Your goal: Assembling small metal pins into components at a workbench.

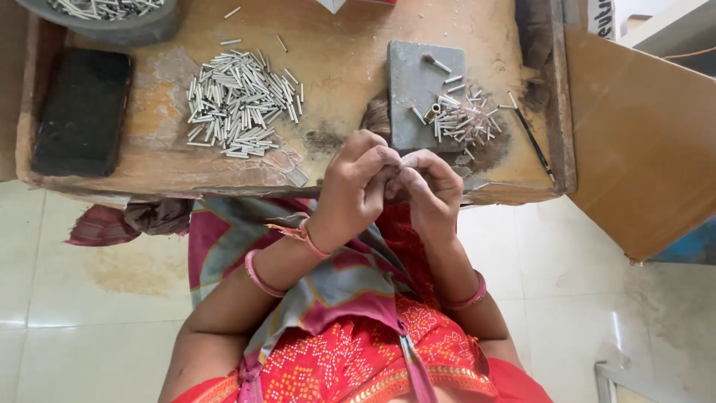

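My left hand (pixel 356 179) and right hand (pixel 429 186) pinched shut together over worktop (pixel 335 45) edge, tiny piece hidden between fingertips. Might slip, drop to floor. Loose short silver metal tubes (pixel 240 101) could roll off.

**Worn wooden bench over pale tiled floor**

Low wooden workbench (pixel 335 45), top scuffed and stained, orange-brown patches toward its left part. Dark flat pad (pixel 82 110) resting at the bench's left end; rim of a grey bowl (pixel 127 30) at its far left corner. Grey stone slab (pixel 421 82) set on the bench right of centre. Plain brown board (pixel 641 142) just beside the bench's right end. Glossy off-white floor tiles (pixel 97 313) below the bench's near edge, daylight glinting softly. Crumpled dark-red cloth (pixel 130 220) under the bench's left part.
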